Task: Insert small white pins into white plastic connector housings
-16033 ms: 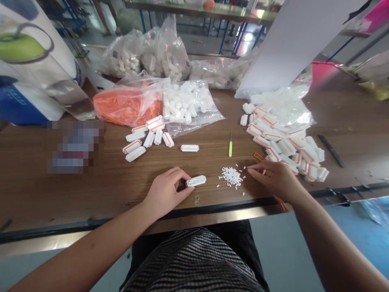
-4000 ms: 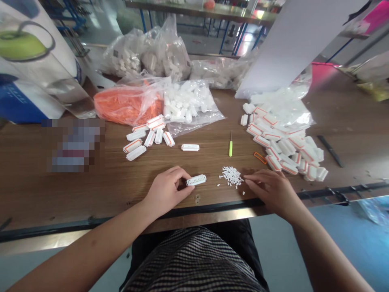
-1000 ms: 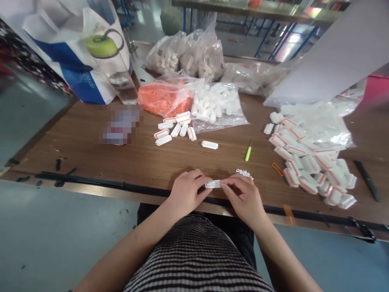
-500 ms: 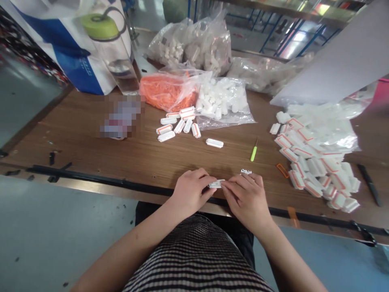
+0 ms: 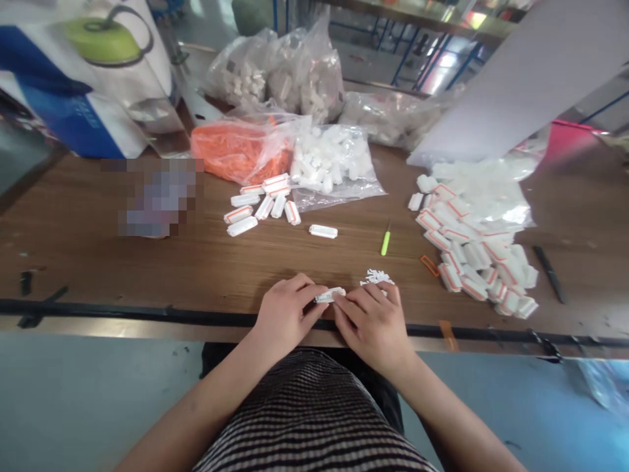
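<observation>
Between my two hands, close to the table's front edge, is a small white plastic housing (image 5: 328, 296). My left hand (image 5: 287, 309) is closed, pinching its left end between thumb and fingers. The fingertips of my right hand (image 5: 374, 322) press on its right end, fingers bent together. Just beyond the right fingers lies a little heap of tiny white parts (image 5: 377, 276), partly covered by that hand. One similar white housing (image 5: 323, 231) lies alone farther up the table. Fine detail on the held piece is too small to make out.
A green-handled pick (image 5: 386, 242) and an orange frame (image 5: 429, 265) lie right of centre. Orange-trimmed white housings (image 5: 472, 262) are piled at right, near a black pen-like tool (image 5: 549, 275). Behind stand bags of orange parts (image 5: 240, 151) and white parts (image 5: 334, 157), and a bottle (image 5: 132, 85).
The view has shifted, so the table's things appear farther left. More of the heap of tiny white parts shows beside my right hand. Both hands stay on the white housing, which looks slightly tilted.
</observation>
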`<state>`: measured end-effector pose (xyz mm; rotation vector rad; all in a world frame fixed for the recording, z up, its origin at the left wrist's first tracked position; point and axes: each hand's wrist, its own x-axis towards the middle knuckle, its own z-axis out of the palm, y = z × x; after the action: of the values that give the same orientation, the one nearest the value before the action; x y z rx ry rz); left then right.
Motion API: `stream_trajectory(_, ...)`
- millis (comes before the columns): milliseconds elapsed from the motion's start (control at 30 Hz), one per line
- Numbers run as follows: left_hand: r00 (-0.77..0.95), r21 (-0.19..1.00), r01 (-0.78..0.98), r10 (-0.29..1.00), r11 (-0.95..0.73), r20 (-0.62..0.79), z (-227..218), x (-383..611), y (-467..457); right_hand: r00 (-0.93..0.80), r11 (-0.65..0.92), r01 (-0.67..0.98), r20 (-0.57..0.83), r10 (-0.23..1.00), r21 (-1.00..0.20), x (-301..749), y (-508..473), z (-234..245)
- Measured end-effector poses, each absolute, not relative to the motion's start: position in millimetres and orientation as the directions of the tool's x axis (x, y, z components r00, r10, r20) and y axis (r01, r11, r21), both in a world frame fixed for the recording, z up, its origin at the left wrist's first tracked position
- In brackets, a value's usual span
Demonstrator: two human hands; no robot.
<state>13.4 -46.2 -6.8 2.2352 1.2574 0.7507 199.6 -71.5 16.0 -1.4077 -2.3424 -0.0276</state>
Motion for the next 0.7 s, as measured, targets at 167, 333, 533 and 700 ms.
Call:
stream_trajectory(167, 0.436, 0.587, 0.646, 0.867, -0.489, 0.242, -8, 12, -44, -0.107, 0.284, 0.810, 0.347, 0.932, -0.512, 237, -69, 10)
stream_trajectory(333, 0.436, 0.593, 0.641, 0.867, -0.488, 0.243, -8, 11, -42, 0.110, 0.016, 0.837, 0.197, 0.974, -0.547, 292, -59, 4)
stream_trajectory(533, 0.437, 0.604, 0.645, 0.875, -0.468, 0.211, -6, 11, -41, 0.004, 0.058, 0.886, 0.133, 0.991, -0.460, 294, -48, 6)
stream_trajectory(700, 0.433, 0.578, 0.656, 0.870, -0.485, 0.237, -6, 10, -38, -0.027, 0.083, 0.899, 0.134, 0.991, -0.431, 290, -41, 9)
